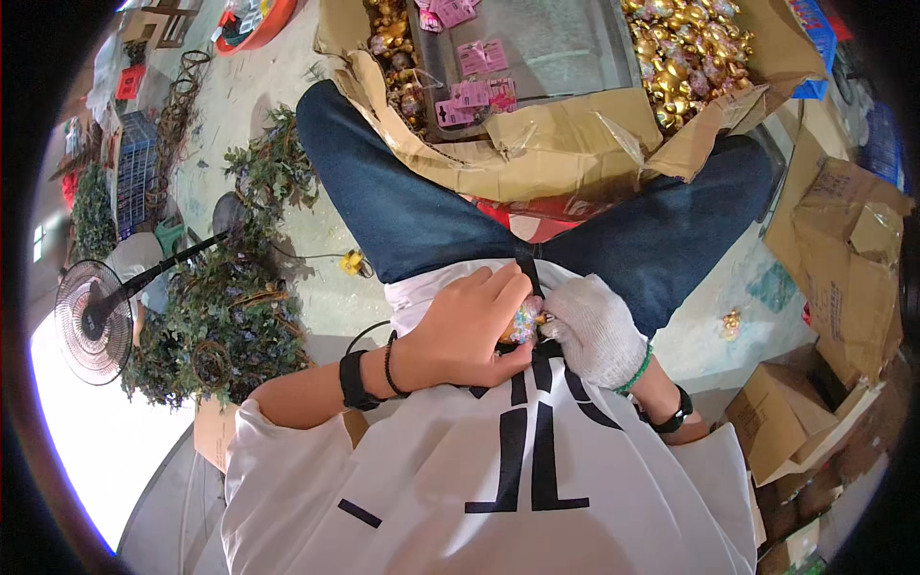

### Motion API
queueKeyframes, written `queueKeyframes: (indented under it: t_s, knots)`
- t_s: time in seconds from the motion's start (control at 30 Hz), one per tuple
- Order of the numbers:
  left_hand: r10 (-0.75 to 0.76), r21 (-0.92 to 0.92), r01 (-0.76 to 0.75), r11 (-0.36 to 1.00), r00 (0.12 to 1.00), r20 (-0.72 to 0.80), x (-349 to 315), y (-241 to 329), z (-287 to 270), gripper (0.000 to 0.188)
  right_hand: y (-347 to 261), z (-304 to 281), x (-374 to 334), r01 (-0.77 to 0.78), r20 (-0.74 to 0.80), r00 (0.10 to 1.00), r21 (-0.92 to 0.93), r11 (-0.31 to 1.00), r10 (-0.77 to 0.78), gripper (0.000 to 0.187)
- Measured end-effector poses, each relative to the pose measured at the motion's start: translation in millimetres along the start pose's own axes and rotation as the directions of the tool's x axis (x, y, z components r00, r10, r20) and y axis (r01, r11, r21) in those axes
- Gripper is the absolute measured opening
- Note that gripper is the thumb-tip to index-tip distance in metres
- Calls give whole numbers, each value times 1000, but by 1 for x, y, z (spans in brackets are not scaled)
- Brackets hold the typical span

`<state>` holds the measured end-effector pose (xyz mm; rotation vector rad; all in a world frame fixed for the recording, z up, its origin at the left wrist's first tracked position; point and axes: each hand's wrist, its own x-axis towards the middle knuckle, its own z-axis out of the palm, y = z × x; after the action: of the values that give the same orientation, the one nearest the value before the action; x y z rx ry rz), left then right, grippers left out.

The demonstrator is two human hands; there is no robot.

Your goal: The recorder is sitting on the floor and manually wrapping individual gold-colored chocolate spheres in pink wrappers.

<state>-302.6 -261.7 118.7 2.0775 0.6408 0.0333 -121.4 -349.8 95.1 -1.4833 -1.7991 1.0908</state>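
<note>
1. The small ornament (525,319) is a rounded piece, speckled in pastel pink, blue and yellow with a glint of gold beneath.
2. It sits pinched between two hands, close against the white shirt at lap height.
3. Most of it is covered by fingers (its full shape cannot be told).

Workshop floor: cardboard boxes (843,259), gold ornaments (685,53) (heaped), wreaths (230,316).
</note>
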Motion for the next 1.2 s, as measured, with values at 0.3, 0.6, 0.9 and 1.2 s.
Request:
queueKeyframes:
  t_s: [0.3,0.6,0.9,1.2]
  knots:
    - [-72,85,69,994,997,31,4,4,3,43,-1,-7,8,7,64,998,-170,985,4,12]
    - [-134,160,119,980,987,92,2,8,8,50,2,-5,7,-10,159,986,-193,981,42,14]
    - [-194,287,163,944,977,83,4,12,15,49,-1,-3,7,-101,192,971,-221,970,145,14]
    - [-138,179,122,976,987,78,6,4,15,42,2,7,-2,-190,106,973,-148,971,206,8]
